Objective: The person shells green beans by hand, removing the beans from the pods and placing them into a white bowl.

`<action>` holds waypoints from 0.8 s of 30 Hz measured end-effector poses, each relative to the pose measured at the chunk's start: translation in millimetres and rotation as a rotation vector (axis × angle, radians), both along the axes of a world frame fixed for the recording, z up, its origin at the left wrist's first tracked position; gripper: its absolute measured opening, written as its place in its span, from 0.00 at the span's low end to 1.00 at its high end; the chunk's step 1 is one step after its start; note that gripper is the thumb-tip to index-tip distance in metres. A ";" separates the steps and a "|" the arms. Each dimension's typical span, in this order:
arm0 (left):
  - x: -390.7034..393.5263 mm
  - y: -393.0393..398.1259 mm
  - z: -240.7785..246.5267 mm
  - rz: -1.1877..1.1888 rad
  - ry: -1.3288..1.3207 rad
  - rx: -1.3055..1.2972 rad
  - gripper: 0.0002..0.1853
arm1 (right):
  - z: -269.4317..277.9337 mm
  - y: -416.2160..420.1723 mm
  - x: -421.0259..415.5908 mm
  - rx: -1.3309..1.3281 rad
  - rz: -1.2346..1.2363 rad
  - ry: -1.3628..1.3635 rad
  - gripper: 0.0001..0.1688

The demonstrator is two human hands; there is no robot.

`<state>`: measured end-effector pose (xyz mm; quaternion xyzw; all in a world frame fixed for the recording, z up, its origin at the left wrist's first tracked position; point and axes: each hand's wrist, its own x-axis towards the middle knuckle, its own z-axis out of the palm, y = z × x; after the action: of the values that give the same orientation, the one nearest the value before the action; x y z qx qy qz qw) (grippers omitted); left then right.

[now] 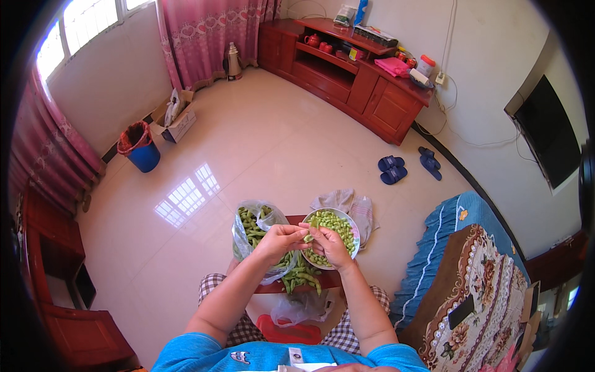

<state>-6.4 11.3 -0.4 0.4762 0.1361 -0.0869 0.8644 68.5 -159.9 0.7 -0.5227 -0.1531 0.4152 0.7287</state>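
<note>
My left hand [283, 239] and my right hand [327, 244] meet over the near-left side of a bowl [355, 232] filled with shelled green beans [339, 223]. A green bean pod [314, 222] is pinched in the fingers of my right hand, and a pale green piece [307, 238] shows between the two hands. My left thumb and fingertips touch at this pod. To the left stands a clear plastic bag [239, 232] of unshelled pods [251, 225]. More loose pods [300, 274] lie in front of it on a small red table [332, 279].
A cloth [367, 218] lies beyond the bowl. Under the table are a plastic bag [302, 307] and a red object [288, 330]. A blue bin [145, 156] and an open cardboard box [181, 123] stand at far left, a covered seat [465, 274] at right, slippers [393, 169] ahead.
</note>
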 end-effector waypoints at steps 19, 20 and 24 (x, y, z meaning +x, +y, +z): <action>6.9 -9.6 -13.3 0.079 -0.022 0.196 0.14 | -2.0 -2.3 -6.3 -0.422 -0.354 -0.773 0.11; 6.9 -9.8 -13.3 0.070 -0.019 0.211 0.15 | -3.9 -3.5 -5.6 -0.436 -0.341 -0.777 0.10; 6.9 -8.1 -8.4 0.029 -0.006 0.242 0.17 | -2.4 -3.2 -7.9 -0.418 -0.353 -0.749 0.10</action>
<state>0.6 3.2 -8.8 0.5751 0.1500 -0.0560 0.8023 60.6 -163.2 -1.8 -0.7905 -0.2274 0.0892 0.5617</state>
